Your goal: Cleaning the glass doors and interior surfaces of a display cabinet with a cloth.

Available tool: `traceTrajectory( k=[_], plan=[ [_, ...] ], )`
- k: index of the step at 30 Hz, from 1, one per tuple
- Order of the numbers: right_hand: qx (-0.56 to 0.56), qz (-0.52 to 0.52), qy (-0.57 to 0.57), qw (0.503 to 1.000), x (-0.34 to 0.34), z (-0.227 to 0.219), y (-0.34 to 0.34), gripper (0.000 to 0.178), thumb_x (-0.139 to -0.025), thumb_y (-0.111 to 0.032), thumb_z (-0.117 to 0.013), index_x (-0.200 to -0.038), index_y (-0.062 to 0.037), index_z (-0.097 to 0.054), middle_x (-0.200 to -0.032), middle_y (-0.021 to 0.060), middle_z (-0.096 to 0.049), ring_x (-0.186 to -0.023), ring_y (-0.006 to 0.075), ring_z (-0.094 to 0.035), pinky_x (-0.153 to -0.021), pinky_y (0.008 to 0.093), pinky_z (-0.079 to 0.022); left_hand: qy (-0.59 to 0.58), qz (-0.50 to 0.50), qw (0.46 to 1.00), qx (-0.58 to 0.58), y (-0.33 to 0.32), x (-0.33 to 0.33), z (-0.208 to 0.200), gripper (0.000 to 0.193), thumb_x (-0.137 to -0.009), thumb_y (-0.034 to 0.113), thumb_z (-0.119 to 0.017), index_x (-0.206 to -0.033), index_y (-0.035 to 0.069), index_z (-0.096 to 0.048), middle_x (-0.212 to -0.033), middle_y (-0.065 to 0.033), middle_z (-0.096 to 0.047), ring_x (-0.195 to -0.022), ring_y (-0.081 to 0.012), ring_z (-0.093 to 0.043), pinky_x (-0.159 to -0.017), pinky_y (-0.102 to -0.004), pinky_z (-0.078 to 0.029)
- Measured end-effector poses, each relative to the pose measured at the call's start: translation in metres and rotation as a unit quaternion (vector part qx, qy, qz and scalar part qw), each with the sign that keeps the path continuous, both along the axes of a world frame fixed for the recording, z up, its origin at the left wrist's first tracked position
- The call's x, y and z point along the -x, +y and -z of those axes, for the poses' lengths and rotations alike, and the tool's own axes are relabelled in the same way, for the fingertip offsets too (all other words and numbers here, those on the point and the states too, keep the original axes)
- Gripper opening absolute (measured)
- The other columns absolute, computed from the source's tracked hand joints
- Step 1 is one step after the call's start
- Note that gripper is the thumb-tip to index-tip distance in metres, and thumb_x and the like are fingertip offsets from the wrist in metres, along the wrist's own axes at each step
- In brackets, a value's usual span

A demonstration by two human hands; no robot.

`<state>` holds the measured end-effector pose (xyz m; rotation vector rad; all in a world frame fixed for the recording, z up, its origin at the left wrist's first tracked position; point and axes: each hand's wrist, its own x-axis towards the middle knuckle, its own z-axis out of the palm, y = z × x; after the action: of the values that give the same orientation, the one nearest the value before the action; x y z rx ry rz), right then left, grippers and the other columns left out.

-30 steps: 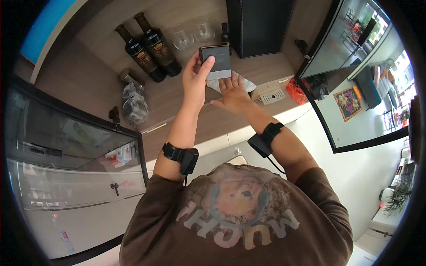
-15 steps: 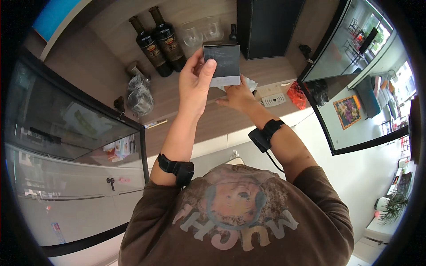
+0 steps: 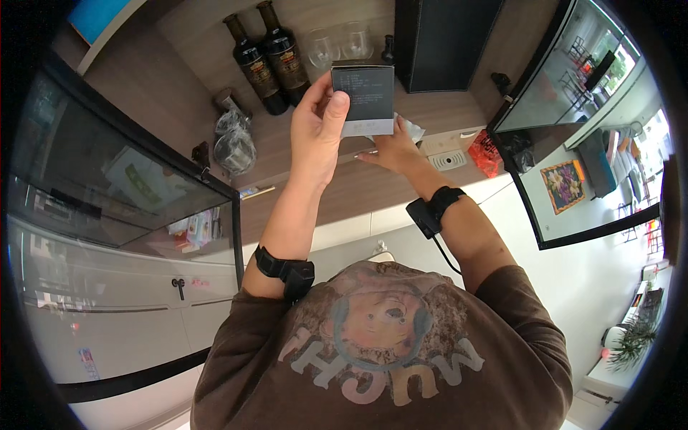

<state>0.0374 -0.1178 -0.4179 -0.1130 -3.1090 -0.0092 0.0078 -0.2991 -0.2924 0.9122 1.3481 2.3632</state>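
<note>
My left hand (image 3: pixel 319 132) is closed on a small dark grey box (image 3: pixel 363 93) with a pale band along its lower edge. It holds the box up in front of the cabinet shelf, thumb lying over the printed face. Lower and to the right, my right hand (image 3: pixel 395 152) reaches over the shelf behind the box, its thumb stretched to the left. A crumpled white cloth or tissue (image 3: pixel 414 130) shows on both sides of that hand, which presses on it. The box covers part of the right fingers.
Two dark bottles (image 3: pixel 285 61), clear glasses (image 3: pixel 356 41) and a tall black box (image 3: pixel 446 46) stand at the shelf's back. A plastic-wrapped item (image 3: pixel 234 147) lies left. A white outlet panel (image 3: pixel 448 159) and red bag (image 3: pixel 484 153) are right. Open glass doors (image 3: pixel 236 244) flank me.
The view has shifted, so the shelf's contents appear farther right. The box is still held up in my left hand. My right hand and the white cloth have shifted slightly up and right in view.
</note>
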Motion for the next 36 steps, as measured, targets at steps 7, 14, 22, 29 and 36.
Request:
traceTrajectory(
  k=[7,14,22,29,36],
  plan=[
    [0.019,0.012,-0.002,1.000,0.002,0.004,0.003,0.096,-0.091,-0.072,-0.040,-0.153,0.0000,-0.025,-0.160,0.0262,-0.016,-0.150,0.0413,-0.011,-0.121,0.0505,-0.011,0.047,-0.019,0.999,0.010,-0.004,-0.002,0.001,0.063,-0.094,0.051,-0.062,-0.129,0.000,-0.052,-0.117,-0.0076,-0.063,-0.104,-0.0158,-0.063,-0.088,-0.0342,-0.055],
    [0.062,0.027,0.024,0.997,0.009,0.014,0.008,0.096,-0.092,-0.073,-0.036,-0.153,0.0005,-0.026,-0.160,0.0238,-0.018,-0.150,0.0378,-0.011,-0.122,0.0489,-0.010,0.019,-0.013,1.000,0.017,-0.010,-0.007,-0.005,0.066,-0.093,0.054,-0.060,-0.129,0.000,-0.052,-0.115,-0.0078,-0.064,-0.101,-0.0157,-0.065,-0.086,-0.0337,-0.056],
    [0.150,0.034,0.080,0.985,0.025,-0.007,0.016,0.057,-0.095,-0.051,-0.051,-0.131,-0.0081,-0.058,-0.143,0.0196,-0.048,-0.135,0.0386,-0.042,-0.111,0.0490,-0.032,-0.007,-0.017,0.999,0.029,-0.019,-0.009,-0.008,0.060,-0.095,0.052,-0.059,-0.125,0.001,-0.056,-0.112,-0.0082,-0.066,-0.098,-0.0162,-0.067,-0.084,-0.0341,-0.058],
    [0.280,0.083,0.166,0.942,0.003,-0.050,0.010,0.033,-0.095,-0.028,-0.057,-0.117,-0.0052,-0.067,-0.124,0.0162,-0.065,-0.105,0.0361,-0.064,-0.087,0.0477,-0.051,-0.026,-0.008,0.999,0.039,-0.016,-0.013,-0.006,0.054,-0.096,0.050,-0.058,-0.119,0.002,-0.059,-0.108,-0.0083,-0.067,-0.095,-0.0170,-0.069,-0.082,-0.0356,-0.060],
    [0.848,0.085,0.100,0.514,-0.020,-0.075,-0.022,0.052,-0.104,-0.046,-0.041,-0.134,-0.0040,-0.052,-0.130,0.0150,-0.060,-0.109,0.0285,-0.063,-0.095,0.0491,-0.049,-0.088,0.020,0.994,0.059,-0.007,-0.005,0.011,0.051,-0.096,0.044,-0.063,-0.122,0.001,-0.059,-0.109,-0.0091,-0.065,-0.097,-0.0170,-0.067,-0.082,-0.0370,-0.061]
  ],
)
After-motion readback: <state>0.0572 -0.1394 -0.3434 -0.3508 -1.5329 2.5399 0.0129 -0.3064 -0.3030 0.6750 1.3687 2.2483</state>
